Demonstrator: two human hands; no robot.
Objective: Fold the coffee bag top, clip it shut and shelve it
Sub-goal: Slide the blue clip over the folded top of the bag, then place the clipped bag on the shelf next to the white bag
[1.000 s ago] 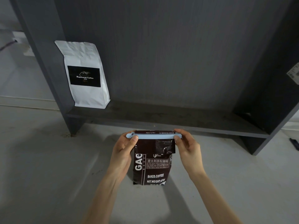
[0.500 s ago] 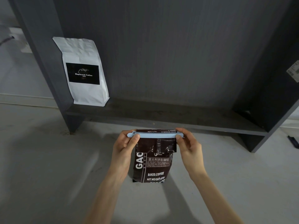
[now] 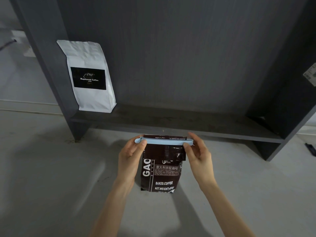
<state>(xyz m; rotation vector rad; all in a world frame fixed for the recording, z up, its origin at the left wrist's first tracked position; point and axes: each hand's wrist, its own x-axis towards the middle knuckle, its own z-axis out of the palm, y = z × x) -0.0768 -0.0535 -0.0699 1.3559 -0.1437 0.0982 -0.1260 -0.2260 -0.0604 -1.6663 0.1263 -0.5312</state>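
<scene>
A dark brown coffee bag [image 3: 161, 175] with white lettering stands upright on the grey floor in front of a dark shelf [image 3: 171, 124]. Its top is folded down, and a long pale blue clip [image 3: 164, 141] lies across the fold. My left hand [image 3: 130, 156] pinches the clip's left end between thumb and fingers. At the clip's right end my right hand [image 3: 198, 154] has its thumb on the clip, with its fingers spread behind and above it.
A white coffee bag [image 3: 90, 76] with a black label stands at the shelf's left end, against the side panel [image 3: 44, 62]. The rest of the shelf board is bare up to the right panel [image 3: 290, 106]. A small dark object [image 3: 310, 148] lies on the floor at far right.
The fingers of my right hand have lifted and spread away from the clip's right end. The bag and my left hand have stayed in place.
</scene>
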